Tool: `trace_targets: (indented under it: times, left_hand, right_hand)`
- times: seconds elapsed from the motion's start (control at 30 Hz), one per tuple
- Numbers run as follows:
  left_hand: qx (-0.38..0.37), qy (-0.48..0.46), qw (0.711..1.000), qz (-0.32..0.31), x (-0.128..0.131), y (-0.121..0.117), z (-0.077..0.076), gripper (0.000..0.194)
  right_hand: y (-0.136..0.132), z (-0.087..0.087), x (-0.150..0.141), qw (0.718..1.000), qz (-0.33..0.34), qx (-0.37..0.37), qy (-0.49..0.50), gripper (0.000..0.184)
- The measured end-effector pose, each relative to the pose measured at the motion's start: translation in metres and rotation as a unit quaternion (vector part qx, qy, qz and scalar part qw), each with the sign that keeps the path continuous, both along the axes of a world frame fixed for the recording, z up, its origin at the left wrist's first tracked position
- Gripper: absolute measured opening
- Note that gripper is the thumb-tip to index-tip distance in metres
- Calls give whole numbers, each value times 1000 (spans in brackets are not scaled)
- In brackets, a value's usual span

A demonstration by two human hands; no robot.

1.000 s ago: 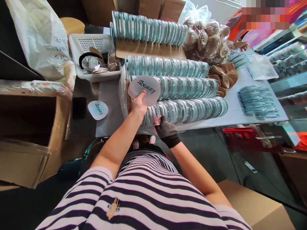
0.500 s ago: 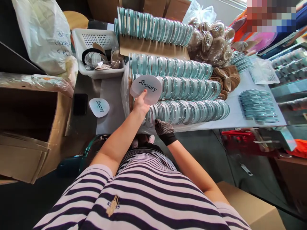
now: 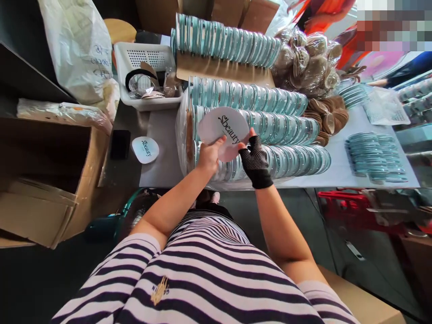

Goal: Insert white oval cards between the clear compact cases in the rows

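Between my two hands is a white rounded disc (image 3: 221, 123) with "beauty" printed on it, tilted above the rows of discs. My bare left hand (image 3: 209, 157) grips its lower left edge, thumb on the printed face. On the right edge, my right hand (image 3: 254, 159) in a dark fingerless glove pinches the same disc between thumb and fingers. Behind and below stand long rows of glassy, green-edged discs (image 3: 283, 128) on edge, packed side by side. Another white "beauty" disc (image 3: 145, 150) lies flat to the left, beside a black phone-like slab (image 3: 120, 144).
A white plastic basket (image 3: 148, 104) with loose parts stands at the back left. Brown pads in clear bags (image 3: 307, 63) lie at the back right, near a person in orange. Stacked discs (image 3: 376, 157) sit on the right. An open cardboard box (image 3: 84, 171) is at the left.
My right hand has come up from the front row and taken hold of the disc's right edge. The disc has turned clockwise in my left hand.
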State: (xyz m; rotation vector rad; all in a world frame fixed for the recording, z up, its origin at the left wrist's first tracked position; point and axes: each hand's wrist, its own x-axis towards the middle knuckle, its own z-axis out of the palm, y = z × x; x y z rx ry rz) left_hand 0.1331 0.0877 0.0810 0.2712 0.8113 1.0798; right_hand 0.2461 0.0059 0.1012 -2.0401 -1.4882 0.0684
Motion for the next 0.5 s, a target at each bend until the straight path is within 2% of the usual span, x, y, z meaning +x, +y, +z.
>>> trace_targets:
  times: [0.13,0.2,0.27,0.33,0.4,0.43,0.5]
  left_hand:
    - [36,32,998,29,-7,-15,-4,24]
    - [44,32,998,28,-10,-19,-4,26]
    - [39,28,998,28,-15,-16,-2,27]
    - [28,24,999,36,-24,-4,1,23]
    - [16,14,998,64,-35,16,2,17]
    - [7,10,997,79,-41,28,1,16]
    - [-11,3,995,95,-50,49,-4,18]
  right_hand:
    - [-5,6,-31,995,11,5,-94,65]
    - [-1,6,-41,998,2,-23,-61,58]
    - [2,6,-40,998,-42,-39,19,52]
    - [-5,10,-33,990,-121,-15,64,53]
    - [-29,15,-32,986,-166,-5,34,58]
    - [-45,17,-35,986,-165,-22,4,59]
    - [-76,19,-48,988,-104,-109,-46,59]
